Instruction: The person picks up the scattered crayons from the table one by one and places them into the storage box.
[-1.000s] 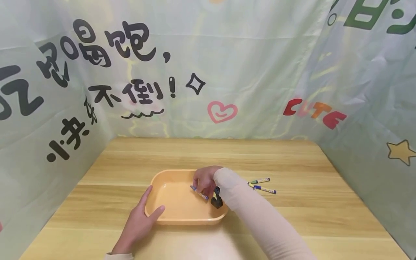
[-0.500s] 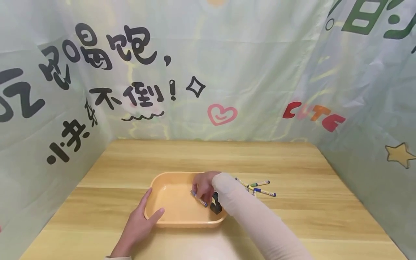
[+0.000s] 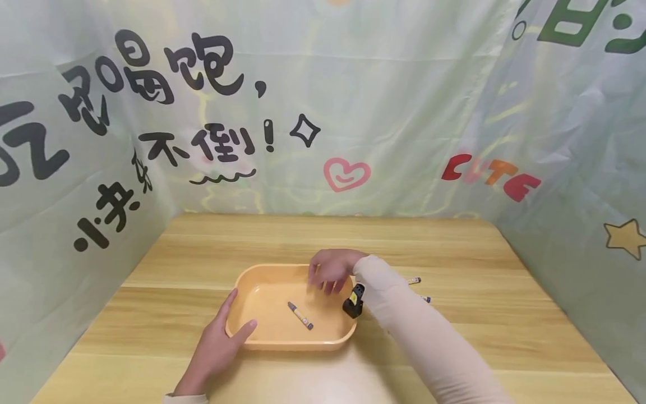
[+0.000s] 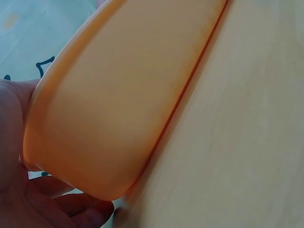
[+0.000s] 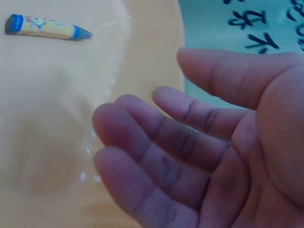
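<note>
An orange plastic tray (image 3: 290,343) sits on the wooden table. A blue-and-yellow crayon (image 3: 300,315) lies loose on its floor, also seen in the right wrist view as the crayon (image 5: 47,27) on the tray (image 5: 42,142). My right hand (image 3: 330,272) hovers over the tray's far right part, fingers (image 5: 156,137) relaxed and spread, holding nothing. My left hand (image 3: 217,345) grips the tray's near left corner, thumb over the rim. In the left wrist view the tray's outer wall (image 4: 128,95) fills the frame, with my left hand's fingers (image 4: 28,190) beside and under its corner.
Two more crayons (image 3: 414,280) (image 3: 425,299) lie on the table (image 3: 454,252) to the right of the tray, partly hidden by my right sleeve. Printed green cloth walls (image 3: 404,112) close in the table at the back and both sides.
My right hand has let go of the crayon, which now lies on the tray floor. The hand has lifted and drawn back toward the tray's far right. The left hand stays put.
</note>
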The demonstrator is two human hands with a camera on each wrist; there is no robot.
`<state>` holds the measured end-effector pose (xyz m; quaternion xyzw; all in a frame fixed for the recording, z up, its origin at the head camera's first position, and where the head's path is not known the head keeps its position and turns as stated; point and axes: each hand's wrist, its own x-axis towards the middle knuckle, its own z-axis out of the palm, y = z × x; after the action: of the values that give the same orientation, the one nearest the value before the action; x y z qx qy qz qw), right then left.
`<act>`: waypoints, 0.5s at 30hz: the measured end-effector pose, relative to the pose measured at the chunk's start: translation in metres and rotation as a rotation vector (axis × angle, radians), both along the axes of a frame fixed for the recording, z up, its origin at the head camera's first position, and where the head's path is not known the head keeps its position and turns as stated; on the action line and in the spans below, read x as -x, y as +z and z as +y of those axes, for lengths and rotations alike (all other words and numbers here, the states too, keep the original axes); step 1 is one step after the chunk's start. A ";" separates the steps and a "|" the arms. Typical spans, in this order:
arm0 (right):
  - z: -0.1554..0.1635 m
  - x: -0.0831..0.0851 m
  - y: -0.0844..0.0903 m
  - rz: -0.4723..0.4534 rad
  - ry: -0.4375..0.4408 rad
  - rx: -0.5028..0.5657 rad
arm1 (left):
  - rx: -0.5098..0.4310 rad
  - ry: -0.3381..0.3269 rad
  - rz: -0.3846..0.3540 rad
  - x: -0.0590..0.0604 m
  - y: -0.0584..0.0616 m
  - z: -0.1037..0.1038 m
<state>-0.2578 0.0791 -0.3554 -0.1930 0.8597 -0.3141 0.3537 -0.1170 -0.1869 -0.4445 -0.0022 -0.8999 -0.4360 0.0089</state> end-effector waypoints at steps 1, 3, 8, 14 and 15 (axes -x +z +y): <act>0.005 0.001 0.002 0.003 -0.004 0.022 | -0.002 0.001 0.003 0.000 0.000 0.000; 0.015 0.004 0.007 0.013 -0.011 0.069 | -0.004 0.004 0.010 0.000 0.000 -0.001; 0.044 0.009 0.012 0.007 -0.070 0.185 | -0.005 -0.002 0.019 0.000 0.001 -0.001; 0.085 0.011 0.006 0.025 -0.166 0.209 | -0.003 -0.016 0.015 0.001 0.001 0.000; 0.091 0.011 0.004 0.029 -0.183 0.202 | -0.005 -0.019 0.014 0.001 0.001 0.000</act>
<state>-0.2688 0.1705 -0.3510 -0.1528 0.8428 -0.4271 0.2896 -0.1179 -0.1868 -0.4433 -0.0136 -0.8986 -0.4384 0.0112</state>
